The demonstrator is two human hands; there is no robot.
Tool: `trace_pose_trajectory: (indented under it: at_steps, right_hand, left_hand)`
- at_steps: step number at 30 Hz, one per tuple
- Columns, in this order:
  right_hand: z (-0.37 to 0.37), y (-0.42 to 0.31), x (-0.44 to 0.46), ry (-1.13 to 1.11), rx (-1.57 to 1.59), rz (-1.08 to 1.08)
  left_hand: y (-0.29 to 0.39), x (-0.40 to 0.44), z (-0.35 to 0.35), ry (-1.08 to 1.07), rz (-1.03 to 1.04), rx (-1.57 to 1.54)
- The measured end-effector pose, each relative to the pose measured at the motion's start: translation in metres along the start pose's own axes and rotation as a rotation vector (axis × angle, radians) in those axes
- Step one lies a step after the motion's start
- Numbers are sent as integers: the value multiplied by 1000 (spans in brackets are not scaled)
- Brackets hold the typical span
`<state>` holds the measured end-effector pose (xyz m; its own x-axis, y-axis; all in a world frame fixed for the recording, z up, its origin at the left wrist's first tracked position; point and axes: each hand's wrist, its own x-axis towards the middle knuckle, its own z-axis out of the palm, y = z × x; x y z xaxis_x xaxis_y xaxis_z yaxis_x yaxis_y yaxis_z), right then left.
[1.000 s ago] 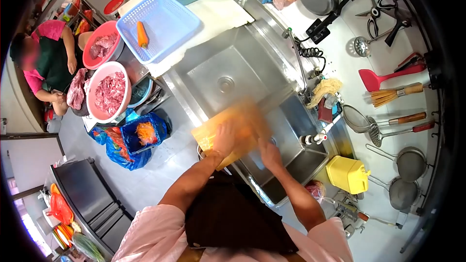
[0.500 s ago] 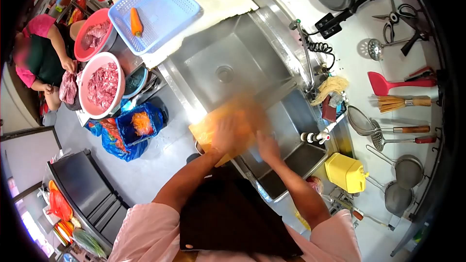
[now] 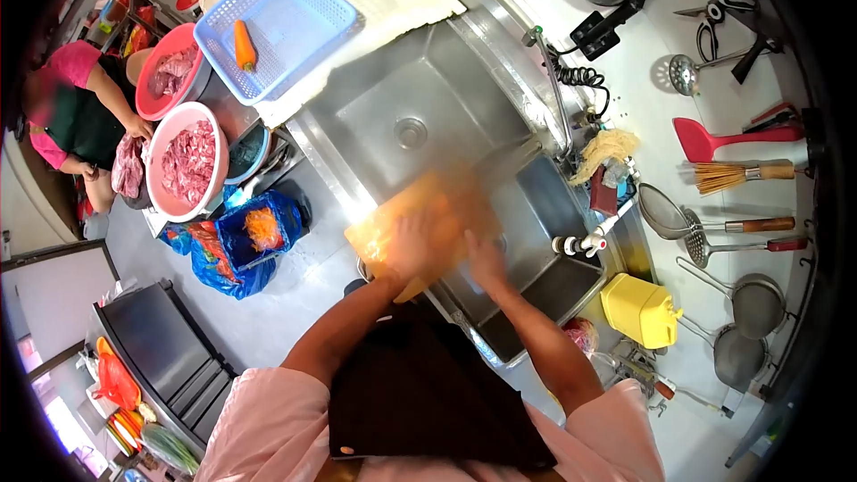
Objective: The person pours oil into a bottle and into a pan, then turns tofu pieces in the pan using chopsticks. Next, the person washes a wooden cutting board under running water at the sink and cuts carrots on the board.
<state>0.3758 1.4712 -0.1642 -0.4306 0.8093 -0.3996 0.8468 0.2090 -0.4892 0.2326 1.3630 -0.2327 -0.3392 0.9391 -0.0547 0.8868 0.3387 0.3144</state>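
Note:
An orange board, smeared and partly see-through, lies across the near part of the two-basin steel sink. On its left part rests my left hand, its fingers blurred. My right hand is at the board's right edge, over the near basin; its fingers look curled, but anything in them is too blurred to name. A single orange carrot lies in the blue perforated basket beyond the sink on the left.
A co-worker sits at the left near two basins of meat. Below them stands a blue-lined bin with orange shreds. A tap juts over the near basin. A yellow jug stands right of it.
The view has shifted slightly. My hands stay at the board, with my right hand a little further left in view. The co-worker's hands have moved around the meat.

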Motion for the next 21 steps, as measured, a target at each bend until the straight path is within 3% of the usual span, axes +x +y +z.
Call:
trace_pose_trajectory:
  at_steps: [6,14,18,21]
  right_hand:
    - [21,26,2,-1,32,-10]
    - [20,15,11,162,140,-211]
    - [5,15,10,-105,17,-16]
    - [-4,-1,5,-47,-57,-27]
  left_hand:
    - [-2,-8,14,16,-5,-14]
    - [0,0,-3,23,6,63]
    - [2,-6,7,39,-3,91]
    - [1,-6,6,50,-2,60]
